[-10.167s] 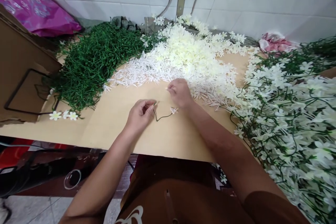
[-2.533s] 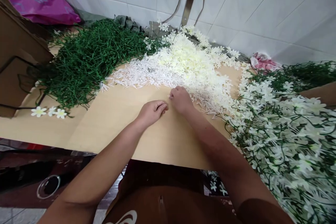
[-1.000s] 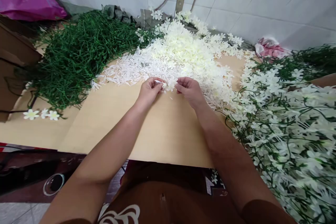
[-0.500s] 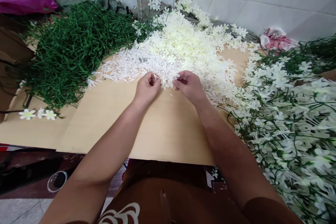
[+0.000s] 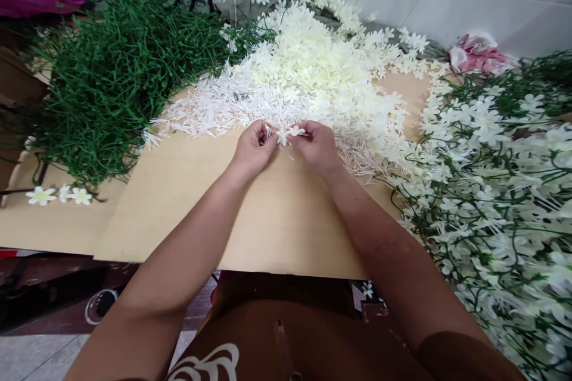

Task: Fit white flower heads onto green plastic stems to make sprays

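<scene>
My left hand (image 5: pixel 257 146) is closed in a pinch on a small white stamen (image 5: pixel 269 130), whose thin strands stick up past the fingertips. Close on its right, my right hand (image 5: pixel 315 146) pinches a white artificial flower (image 5: pixel 295 131) between thumb and fingers. The two hands are only a little apart, over the near edge of the heap of loose white stamens (image 5: pixel 214 108). Behind that heap rises a pile of cream-white flower heads (image 5: pixel 319 62). The fingertips partly hide how each piece is gripped.
Green plastic stems (image 5: pixel 120 71) are heaped at the left. White flowers on green stems (image 5: pixel 500 202) fill the right side. Brown cardboard (image 5: pixel 179 208) covers the table. Some flowers (image 5: pixel 41 195) lie at its left, and a pink-and-white bag (image 5: pixel 480 55) sits by the tiled wall.
My right hand has moved left, closer to my left hand, bringing the flower near the stamen. The flower now shows more fully, face up. The view has shifted slightly.
</scene>
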`<move>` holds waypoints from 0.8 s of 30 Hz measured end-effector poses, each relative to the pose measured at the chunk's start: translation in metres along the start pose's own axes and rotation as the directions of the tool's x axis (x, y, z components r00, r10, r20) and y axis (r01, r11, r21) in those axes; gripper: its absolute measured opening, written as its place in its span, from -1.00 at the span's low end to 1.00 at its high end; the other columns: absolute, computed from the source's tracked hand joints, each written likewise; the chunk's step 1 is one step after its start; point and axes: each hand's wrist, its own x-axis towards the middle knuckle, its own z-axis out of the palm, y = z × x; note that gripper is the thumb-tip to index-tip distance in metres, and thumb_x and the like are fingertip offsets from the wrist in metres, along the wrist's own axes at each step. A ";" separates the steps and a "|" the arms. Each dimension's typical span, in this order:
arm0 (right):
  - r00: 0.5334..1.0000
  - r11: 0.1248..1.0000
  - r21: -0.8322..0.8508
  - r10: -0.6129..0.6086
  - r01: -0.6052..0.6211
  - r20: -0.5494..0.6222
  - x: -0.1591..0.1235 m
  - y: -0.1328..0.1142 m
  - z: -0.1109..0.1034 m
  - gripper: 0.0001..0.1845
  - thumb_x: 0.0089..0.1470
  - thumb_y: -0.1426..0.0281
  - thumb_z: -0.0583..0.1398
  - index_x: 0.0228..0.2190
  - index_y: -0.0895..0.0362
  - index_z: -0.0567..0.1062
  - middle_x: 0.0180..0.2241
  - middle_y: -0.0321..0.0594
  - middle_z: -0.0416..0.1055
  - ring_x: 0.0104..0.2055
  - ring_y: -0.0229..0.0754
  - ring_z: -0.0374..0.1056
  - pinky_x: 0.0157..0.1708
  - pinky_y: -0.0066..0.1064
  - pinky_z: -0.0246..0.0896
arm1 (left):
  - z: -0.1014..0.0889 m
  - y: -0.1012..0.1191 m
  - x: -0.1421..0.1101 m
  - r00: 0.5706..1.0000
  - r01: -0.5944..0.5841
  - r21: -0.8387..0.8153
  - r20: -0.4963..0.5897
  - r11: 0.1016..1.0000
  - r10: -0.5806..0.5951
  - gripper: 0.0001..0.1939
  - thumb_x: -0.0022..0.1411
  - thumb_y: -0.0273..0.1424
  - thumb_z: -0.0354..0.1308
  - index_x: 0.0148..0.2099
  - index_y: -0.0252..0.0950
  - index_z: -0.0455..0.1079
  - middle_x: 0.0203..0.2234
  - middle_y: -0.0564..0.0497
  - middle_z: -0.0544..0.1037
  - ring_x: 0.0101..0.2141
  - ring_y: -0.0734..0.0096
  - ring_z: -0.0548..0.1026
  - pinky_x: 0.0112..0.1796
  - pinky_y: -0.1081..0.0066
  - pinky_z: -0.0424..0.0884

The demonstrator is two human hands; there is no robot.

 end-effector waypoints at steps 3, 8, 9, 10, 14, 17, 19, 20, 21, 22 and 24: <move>0.999 1.000 0.021 0.020 -0.021 0.028 0.002 0.004 -0.003 -0.76 -0.24 0.41 0.38 -0.49 0.12 0.43 -0.51 -0.33 0.41 -0.44 -0.29 0.32 -0.30 -0.35 0.28 | 0.000 0.001 0.000 1.000 -0.008 0.005 0.005 1.000 0.008 -0.83 0.04 -0.64 0.11 -0.44 -0.28 0.24 -0.62 0.17 0.37 -0.53 0.56 0.33 -0.40 0.51 0.23; 0.997 0.999 -0.016 -0.048 0.049 0.053 0.003 0.007 -0.003 -0.77 -0.24 0.38 0.37 -0.50 0.11 0.43 -0.51 -0.33 0.41 -0.45 -0.29 0.30 -0.34 -0.36 0.28 | -0.001 -0.002 0.001 1.000 -0.018 -0.003 0.020 1.000 0.018 -0.83 0.05 -0.63 0.12 -0.44 -0.27 0.24 -0.62 0.18 0.35 -0.53 0.56 0.31 -0.39 0.51 0.24; 0.997 0.997 -0.029 -0.065 0.066 0.052 0.002 0.006 -0.002 -0.79 -0.23 0.39 0.36 -0.51 0.10 0.43 -0.51 -0.33 0.41 -0.46 -0.28 0.30 -0.35 -0.36 0.28 | -0.001 -0.004 0.002 0.999 -0.024 -0.004 0.026 1.000 0.025 -0.83 0.05 -0.62 0.13 -0.43 -0.27 0.25 -0.62 0.17 0.35 -0.53 0.56 0.32 -0.39 0.51 0.24; 0.995 0.996 -0.041 -0.081 0.084 0.051 0.001 0.006 -0.002 -0.81 -0.21 0.41 0.35 -0.51 0.10 0.42 -0.51 -0.33 0.41 -0.46 -0.28 0.31 -0.36 -0.36 0.28 | -0.002 -0.005 0.002 0.999 -0.032 -0.006 0.031 0.999 0.032 -0.84 0.06 -0.61 0.15 -0.43 -0.27 0.26 -0.62 0.17 0.36 -0.53 0.55 0.32 -0.39 0.51 0.24; 0.989 0.985 -0.100 -0.136 0.142 0.060 -0.003 0.007 0.002 -0.91 -0.11 0.44 0.27 -0.50 0.10 0.42 -0.48 -0.30 0.42 -0.44 -0.26 0.33 -0.31 -0.33 0.30 | -0.003 -0.009 0.002 0.997 -0.054 -0.028 0.050 0.998 0.055 -0.84 0.08 -0.53 0.22 -0.42 -0.27 0.27 -0.62 0.16 0.36 -0.53 0.55 0.31 -0.40 0.50 0.23; 0.975 0.968 -0.127 -0.208 0.216 0.074 -0.007 0.009 0.004 -0.93 -0.06 0.43 0.25 -0.50 0.08 0.42 -0.39 -0.26 0.44 -0.35 -0.22 0.36 -0.25 -0.31 0.32 | -0.003 -0.007 0.001 0.996 -0.032 -0.059 0.085 0.998 0.037 -0.78 0.06 -0.43 0.30 -0.43 -0.26 0.26 -0.63 0.16 0.36 -0.54 0.55 0.32 -0.42 0.50 0.25; 0.961 0.954 -0.121 -0.264 0.273 0.083 -0.010 0.009 0.005 -0.92 -0.04 0.42 0.24 -0.50 0.08 0.41 -0.34 -0.23 0.44 -0.30 -0.21 0.36 -0.23 -0.31 0.33 | -0.003 -0.004 -0.001 0.994 -0.025 -0.074 0.100 0.997 0.033 -0.75 0.03 -0.37 0.34 -0.43 -0.26 0.27 -0.62 0.16 0.37 -0.54 0.55 0.33 -0.43 0.51 0.26; 0.958 0.953 -0.108 -0.274 0.283 0.086 -0.011 0.008 0.005 -0.91 -0.04 0.41 0.24 -0.50 0.08 0.40 -0.34 -0.23 0.44 -0.30 -0.21 0.36 -0.23 -0.31 0.33 | -0.004 -0.002 -0.001 0.994 -0.027 -0.079 0.103 0.996 0.035 -0.73 0.02 -0.35 0.36 -0.42 -0.26 0.28 -0.62 0.16 0.37 -0.54 0.55 0.34 -0.43 0.51 0.27; 0.960 0.958 -0.087 -0.266 0.274 0.087 -0.011 0.007 0.005 -0.90 -0.03 0.39 0.25 -0.49 0.08 0.40 -0.35 -0.24 0.43 -0.31 -0.23 0.36 -0.23 -0.32 0.33 | -0.004 0.001 -0.002 0.994 -0.031 -0.085 0.103 0.996 0.039 -0.73 0.00 -0.33 0.37 -0.42 -0.26 0.29 -0.61 0.15 0.38 -0.53 0.55 0.35 -0.43 0.51 0.28; 0.967 0.967 -0.060 -0.240 0.246 0.086 -0.011 0.005 0.005 -0.88 -0.04 0.37 0.26 -0.49 0.08 0.40 -0.39 -0.26 0.43 -0.34 -0.24 0.36 -0.25 -0.32 0.33 | -0.005 0.003 -0.002 0.993 -0.031 -0.094 0.106 0.995 0.041 -0.72 0.00 -0.32 0.37 -0.41 -0.27 0.31 -0.60 0.14 0.40 -0.52 0.54 0.36 -0.42 0.51 0.29; 0.985 0.988 0.013 -0.153 0.152 0.080 -0.010 0.003 0.004 -0.78 -0.10 0.28 0.32 -0.49 0.08 0.38 -0.48 -0.32 0.40 -0.40 -0.27 0.36 -0.30 -0.34 0.33 | -0.008 0.006 -0.003 0.992 -0.018 -0.127 0.120 0.992 0.033 -0.74 0.01 -0.29 0.37 -0.38 -0.27 0.34 -0.56 0.11 0.44 -0.49 0.53 0.41 -0.40 0.50 0.32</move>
